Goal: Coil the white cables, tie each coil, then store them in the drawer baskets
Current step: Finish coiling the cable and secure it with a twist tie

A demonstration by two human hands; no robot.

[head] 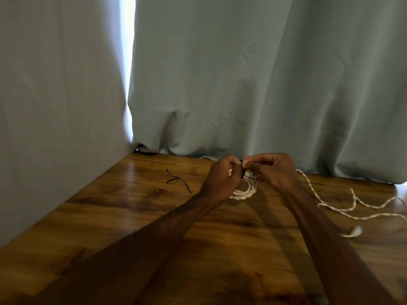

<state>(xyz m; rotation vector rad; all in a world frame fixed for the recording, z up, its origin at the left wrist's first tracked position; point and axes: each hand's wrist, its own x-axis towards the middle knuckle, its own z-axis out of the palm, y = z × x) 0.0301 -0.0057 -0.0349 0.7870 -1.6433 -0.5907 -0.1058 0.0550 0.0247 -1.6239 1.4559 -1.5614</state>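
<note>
A coil of white braided cable (246, 190) hangs between my two hands just above the wooden table (136, 216). My left hand (222, 179) grips the coil's top from the left. My right hand (273, 170) pinches a thin black tie (242, 171) wrapped round the coil's top. A second white cable (343, 208) lies loose and uncoiled on the table to the right, its connector end (355, 232) nearest me.
Two spare black ties (177, 180) lie on the table left of my hands. A grey-green curtain (253, 80) hangs along the table's far edge, and a plain wall (55, 106) runs down the left side. No drawer baskets are in view.
</note>
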